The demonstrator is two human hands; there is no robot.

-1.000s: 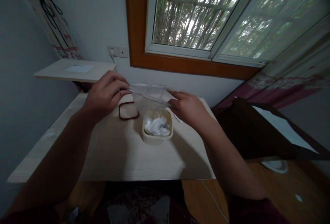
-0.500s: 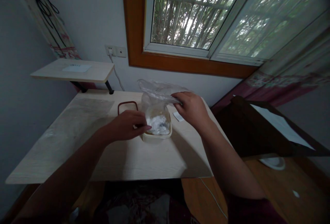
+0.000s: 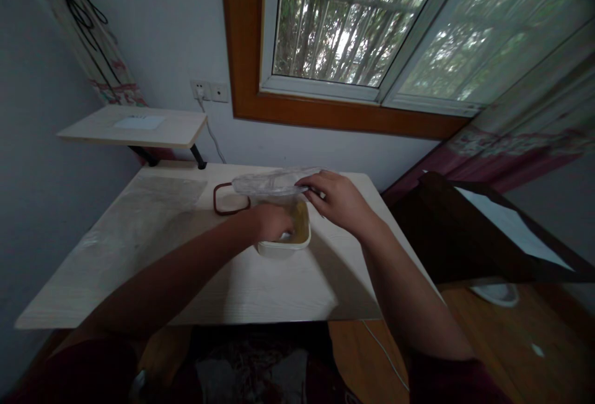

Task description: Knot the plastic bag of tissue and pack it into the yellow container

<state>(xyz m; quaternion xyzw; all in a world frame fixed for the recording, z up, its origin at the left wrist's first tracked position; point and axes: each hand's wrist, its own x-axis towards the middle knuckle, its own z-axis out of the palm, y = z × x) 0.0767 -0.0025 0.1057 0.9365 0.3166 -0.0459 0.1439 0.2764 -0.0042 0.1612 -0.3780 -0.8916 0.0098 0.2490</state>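
My right hand point(image 3: 335, 196) pinches a clear plastic bag point(image 3: 274, 181), holding it up and stretched out over the back of a pale rectangular tub point(image 3: 284, 246). Down inside that tub reaches my left hand point(image 3: 274, 221), knuckles up; its fingers are mostly hidden by the hand and the tub's wall. A small bit of something white shows by the left fingertips, too little of it to name. The tub's yellowish inside is visible on the right. Left of the tub lies a reddish-brown rounded frame point(image 3: 223, 212), partly behind my left wrist.
A flat clear plastic sheet point(image 3: 153, 206) covers the table's left part. Behind it stands a small raised shelf point(image 3: 93, 128) bearing a paper slip point(image 3: 139, 122). A cable point(image 3: 214, 134) hangs from the wall socket. Right of the table is a dark brown piece of furniture point(image 3: 441, 230).
My left hand has moved right and down into the tub. The bag has dropped lower and flattened, drawn up out of the tub's inside. My right hand has shifted slightly left.
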